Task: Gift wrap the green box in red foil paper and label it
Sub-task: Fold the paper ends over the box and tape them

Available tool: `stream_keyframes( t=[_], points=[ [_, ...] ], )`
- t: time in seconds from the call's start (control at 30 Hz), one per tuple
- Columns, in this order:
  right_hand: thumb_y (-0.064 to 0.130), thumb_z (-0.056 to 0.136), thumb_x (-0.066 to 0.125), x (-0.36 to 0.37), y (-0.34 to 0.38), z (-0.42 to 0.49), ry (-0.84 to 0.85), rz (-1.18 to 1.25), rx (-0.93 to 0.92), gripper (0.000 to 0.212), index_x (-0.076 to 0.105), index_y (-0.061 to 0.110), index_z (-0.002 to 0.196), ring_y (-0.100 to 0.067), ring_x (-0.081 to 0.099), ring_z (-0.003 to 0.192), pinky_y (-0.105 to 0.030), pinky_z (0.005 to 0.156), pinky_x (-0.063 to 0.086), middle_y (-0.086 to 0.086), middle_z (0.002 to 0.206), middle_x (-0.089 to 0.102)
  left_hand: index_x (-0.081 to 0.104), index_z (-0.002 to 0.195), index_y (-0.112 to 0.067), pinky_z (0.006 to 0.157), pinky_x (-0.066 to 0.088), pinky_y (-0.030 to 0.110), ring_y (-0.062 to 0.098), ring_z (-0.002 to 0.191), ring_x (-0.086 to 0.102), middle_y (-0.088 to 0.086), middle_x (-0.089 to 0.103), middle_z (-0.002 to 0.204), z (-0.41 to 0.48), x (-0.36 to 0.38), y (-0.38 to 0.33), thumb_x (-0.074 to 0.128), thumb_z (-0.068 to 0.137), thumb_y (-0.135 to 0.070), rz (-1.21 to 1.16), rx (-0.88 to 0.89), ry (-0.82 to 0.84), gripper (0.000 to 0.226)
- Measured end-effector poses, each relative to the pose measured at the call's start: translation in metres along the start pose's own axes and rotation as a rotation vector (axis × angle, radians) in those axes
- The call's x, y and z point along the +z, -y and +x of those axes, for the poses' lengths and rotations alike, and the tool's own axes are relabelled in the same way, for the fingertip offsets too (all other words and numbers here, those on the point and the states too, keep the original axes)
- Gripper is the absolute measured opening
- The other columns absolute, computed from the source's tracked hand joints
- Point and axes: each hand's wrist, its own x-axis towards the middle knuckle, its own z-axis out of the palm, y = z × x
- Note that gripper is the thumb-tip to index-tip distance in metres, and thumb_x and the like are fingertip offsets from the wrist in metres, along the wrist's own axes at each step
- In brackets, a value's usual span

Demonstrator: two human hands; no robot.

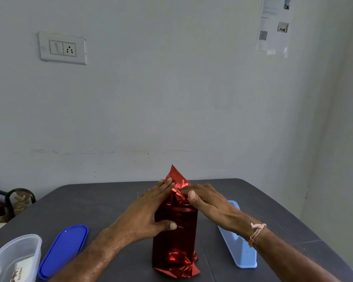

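Observation:
The box stands upright on the dark table [94, 202], fully covered in red foil paper [175, 237]; none of its green shows. A pointed flap of foil sticks up at the far top end. My left hand [149, 212] lies flat along the left side and top, fingers straight, thumb pressing the near face. My right hand [206, 200] reaches over the top from the right, fingers pressing the crumpled foil fold down, thumb raised. The foil at the near bottom end is bunched and creased.
A light blue tape dispenser [240, 247] lies right of the box, under my right forearm. A blue oval lid [63, 251] and a clear plastic container [14, 259] sit at the near left. A wall stands just behind the table's far edge.

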Motion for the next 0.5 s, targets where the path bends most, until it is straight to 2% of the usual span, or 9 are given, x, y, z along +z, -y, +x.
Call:
stream_keyframes(
  t=[0.07,0.1,0.23,0.3,0.4,0.5],
  points=[
    [0.067,0.097,0.013,-0.003,0.003,0.000,0.001,0.060,0.032,0.075,0.064,0.021,0.126,0.001,0.044,0.115,-0.003,0.096,0.027,0.006,0.127,0.064,-0.003,0.160,-0.042,0.129,0.011,0.043,-0.009,0.150,-0.016,-0.028,-0.012,0.165,0.001,0.000,0.000,0.050,0.079,-0.088,0.022,0.019,-0.013,0.107],
    [0.064,0.099,0.016,-0.005,0.004,0.001,-0.001,0.128,0.062,0.071,0.065,0.019,0.124,0.000,0.048,0.114,-0.003,0.095,0.031,0.004,0.123,0.066,-0.002,0.159,-0.043,0.129,0.011,0.043,-0.010,0.150,-0.016,-0.028,-0.011,0.165,0.001,0.000,0.000,0.050,0.079,-0.088,0.030,0.023,-0.014,0.106],
    [0.067,0.097,0.045,-0.012,-0.004,0.014,-0.052,0.367,0.095,0.049,0.069,0.027,0.114,-0.006,0.066,0.108,-0.030,0.098,0.052,0.007,0.111,0.073,0.001,0.155,-0.048,0.129,0.010,0.037,-0.010,0.149,-0.012,-0.030,-0.005,0.159,0.002,-0.002,-0.004,0.052,0.079,-0.087,0.057,0.029,-0.008,0.099],
    [0.058,0.093,0.063,-0.014,-0.009,0.028,-0.140,0.404,0.115,0.037,0.071,0.025,0.110,-0.007,0.071,0.101,-0.030,0.092,0.056,0.007,0.105,0.076,0.002,0.154,-0.047,0.128,0.010,0.036,-0.011,0.148,-0.010,-0.031,-0.003,0.157,0.002,-0.004,-0.006,0.052,0.079,-0.087,0.076,0.036,-0.013,0.099],
    [0.057,0.086,0.073,-0.019,-0.008,0.053,-0.286,0.440,0.195,0.033,0.073,0.028,0.103,-0.009,0.072,0.096,-0.023,0.076,0.050,0.008,0.100,0.076,0.002,0.153,-0.047,0.128,0.011,0.037,-0.010,0.148,-0.008,-0.030,-0.003,0.157,0.002,-0.006,-0.006,0.054,0.079,-0.085,0.082,0.038,-0.009,0.099],
    [0.058,0.086,0.072,-0.019,0.000,0.078,-0.230,0.500,0.280,0.040,0.075,0.022,0.102,-0.010,0.070,0.098,-0.020,0.072,0.045,0.006,0.101,0.076,0.005,0.157,-0.043,0.128,0.010,0.038,-0.008,0.149,-0.007,-0.028,-0.002,0.158,0.000,-0.006,-0.005,0.053,0.079,-0.085,0.080,0.031,-0.005,0.101]
  ],
)
